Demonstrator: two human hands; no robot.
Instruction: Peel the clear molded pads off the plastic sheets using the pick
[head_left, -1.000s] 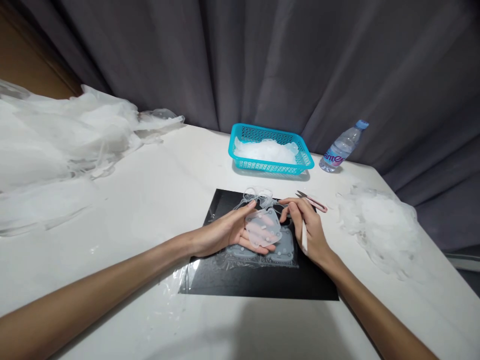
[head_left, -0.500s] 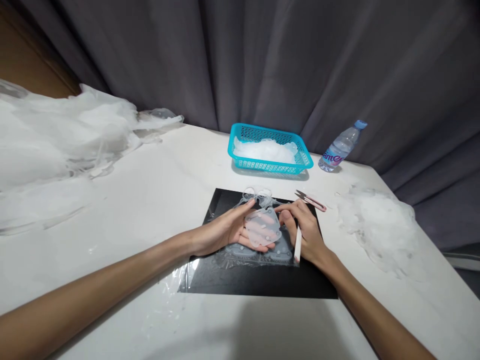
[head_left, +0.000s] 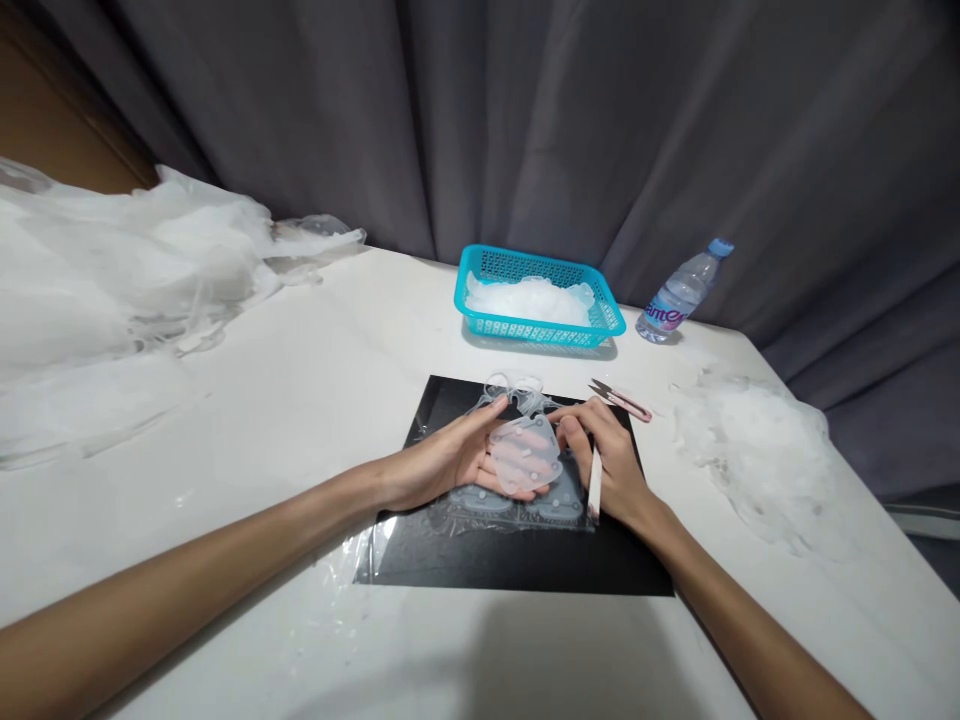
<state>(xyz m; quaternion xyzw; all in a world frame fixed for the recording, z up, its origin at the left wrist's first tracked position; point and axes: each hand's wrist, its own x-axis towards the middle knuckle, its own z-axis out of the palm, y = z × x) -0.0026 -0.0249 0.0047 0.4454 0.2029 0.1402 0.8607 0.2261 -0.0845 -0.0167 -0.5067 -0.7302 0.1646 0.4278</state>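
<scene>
My left hand [head_left: 457, 458] holds a translucent, rounded plastic piece [head_left: 526, 455] with small white studs, fingers curled under it and thumb on its upper edge. My right hand [head_left: 604, 455] grips a thin white tool [head_left: 594, 483] like a pen, its tip hidden at the piece's right edge. Both hands work over a black mat [head_left: 517, 560] in the middle of the white table. More clear plastic pieces [head_left: 559, 505] lie on the mat under the hands.
A teal basket [head_left: 536, 326] with clear plastic pieces stands behind the mat. Pink snips [head_left: 621, 400] lie at the mat's far right corner. A water bottle [head_left: 675, 296] stands farther right. Heaps of clear plastic lie at left [head_left: 112, 270] and right [head_left: 750, 440].
My right hand has drawn in toward the plastic piece and the white tool has tilted more upright. My left hand has barely moved.
</scene>
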